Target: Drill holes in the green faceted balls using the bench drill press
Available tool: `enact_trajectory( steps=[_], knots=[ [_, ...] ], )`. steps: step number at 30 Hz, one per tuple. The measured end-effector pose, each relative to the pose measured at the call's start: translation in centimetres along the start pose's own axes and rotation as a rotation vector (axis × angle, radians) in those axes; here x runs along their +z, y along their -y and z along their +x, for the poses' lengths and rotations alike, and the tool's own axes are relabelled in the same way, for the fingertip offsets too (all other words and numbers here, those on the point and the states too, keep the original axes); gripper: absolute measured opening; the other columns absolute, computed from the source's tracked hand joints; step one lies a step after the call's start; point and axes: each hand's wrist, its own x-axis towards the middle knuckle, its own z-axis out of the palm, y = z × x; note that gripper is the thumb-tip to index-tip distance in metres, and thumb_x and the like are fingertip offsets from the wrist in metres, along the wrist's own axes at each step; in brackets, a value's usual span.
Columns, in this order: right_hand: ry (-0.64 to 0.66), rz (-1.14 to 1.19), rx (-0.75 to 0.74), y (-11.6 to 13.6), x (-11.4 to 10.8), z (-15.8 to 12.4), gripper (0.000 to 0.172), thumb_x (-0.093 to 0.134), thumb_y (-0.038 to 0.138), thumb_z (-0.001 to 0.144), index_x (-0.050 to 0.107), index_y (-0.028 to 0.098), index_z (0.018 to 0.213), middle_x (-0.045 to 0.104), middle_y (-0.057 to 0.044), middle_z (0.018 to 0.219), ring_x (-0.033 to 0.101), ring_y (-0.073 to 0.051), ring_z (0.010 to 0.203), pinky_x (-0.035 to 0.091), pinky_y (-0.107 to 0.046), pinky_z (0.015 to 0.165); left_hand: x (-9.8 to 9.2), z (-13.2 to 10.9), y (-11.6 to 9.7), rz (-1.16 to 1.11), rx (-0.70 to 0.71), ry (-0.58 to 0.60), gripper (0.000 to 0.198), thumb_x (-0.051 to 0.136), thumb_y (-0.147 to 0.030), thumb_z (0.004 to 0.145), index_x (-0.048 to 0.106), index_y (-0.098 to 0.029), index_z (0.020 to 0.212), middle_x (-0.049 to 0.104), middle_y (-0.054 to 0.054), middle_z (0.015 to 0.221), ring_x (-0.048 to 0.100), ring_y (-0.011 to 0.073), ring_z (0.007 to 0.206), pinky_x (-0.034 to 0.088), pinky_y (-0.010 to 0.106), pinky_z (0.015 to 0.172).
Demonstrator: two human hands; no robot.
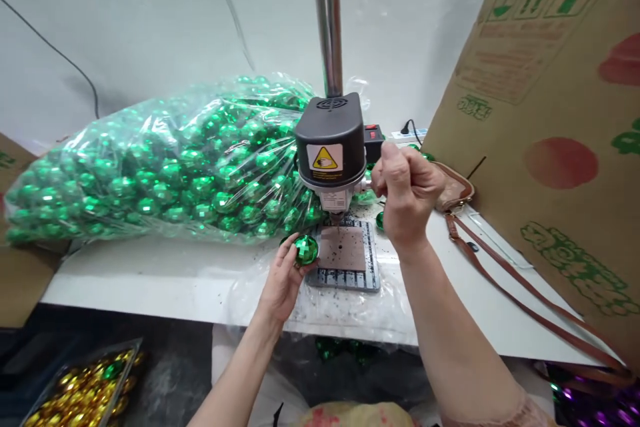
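Presently, the left hand holds one green ball beside the plate of one drill. The right hand is curled closed near the drill; around what, one cannot tell. One bag of green balls lies on the bench.

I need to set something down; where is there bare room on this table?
Mostly on the table at front left, bordered by the bag of green balls and the plastic sheet. A smaller patch lies between the right forearm and the purse strap. Around the drill it's crowded: left hand with a ball, right hand.
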Motion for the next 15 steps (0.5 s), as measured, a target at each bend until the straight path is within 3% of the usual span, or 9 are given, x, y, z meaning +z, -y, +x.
enact_trajectory(
  steps=[6, 11, 15],
  knots=[
    [-0.03, -0.032, -0.003, -0.4, 0.0, -0.1, 0.048, 0.058, 0.037, 0.092, 0.038, 0.018, 0.053, 0.04, 0.007, 0.048, 0.035, -0.002, 0.044, 0.029, -0.024, 0.045, 0.3, 0.5, 0.5, -0.118, -0.117, 0.038, 0.055, 0.084, -0.034, 0.076, 0.063, -0.022, 0.125, 0.068, 0.006, 0.11, 0.067, 0.0149, 0.087, 0.061, 0.029, 0.078],
    [-0.064, -0.001, -0.054, -0.6, -0.2, -0.1, 0.04, 0.065, 0.031, 0.086, 0.046, 0.018, 0.053, 0.043, 0.005, 0.047, 0.04, -0.004, 0.043, 0.026, -0.026, 0.042, 0.4, -0.2, 0.5, -0.143, -0.118, 0.012, 0.062, 0.083, -0.042, 0.075, 0.06, -0.024, 0.128, 0.068, 0.004, 0.104, 0.066, 0.0149, 0.08, 0.059, 0.027, 0.07],
    [-0.124, -0.019, -0.089, -0.8, 0.0, -0.1, 0.042, 0.069, 0.032, 0.08, 0.045, 0.019, 0.048, 0.04, 0.004, 0.043, 0.043, -0.008, 0.04, 0.026, -0.03, 0.038, -0.1, -0.9, 0.3, -0.153, -0.168, 0.026, 0.067, 0.089, -0.045, 0.065, 0.059, -0.022, 0.12, 0.067, 0.003, 0.093, 0.067, 0.0155, 0.071, 0.054, 0.025, 0.061]
  ],
)
